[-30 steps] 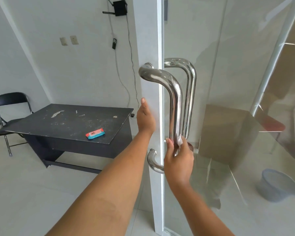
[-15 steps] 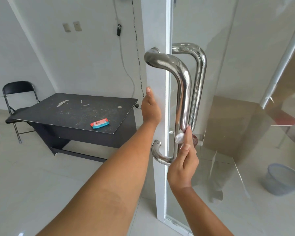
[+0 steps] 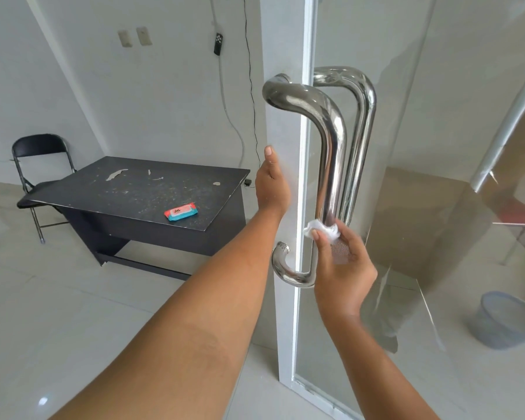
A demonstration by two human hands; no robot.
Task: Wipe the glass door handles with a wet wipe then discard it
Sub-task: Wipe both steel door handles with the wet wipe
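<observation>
Our right hand [image 3: 343,274] pinches the wet wipe [image 3: 322,230] round the near steel handle [image 3: 331,147]'s lower shaft, left hand [image 3: 272,189] flat, fingers straight, on the door frame [image 3: 282,116]; wipes pack [image 3: 181,211] on table [image 3: 119,189].

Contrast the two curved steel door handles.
The near steel handle stands on this side of the glass; the far steel handle shows through it. The right hand wraps a white wet wipe round the near one; the far one is bare. Both are shiny bent tubes.

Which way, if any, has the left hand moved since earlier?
No. The left hand stays on the white frame, same height against the handle.
</observation>
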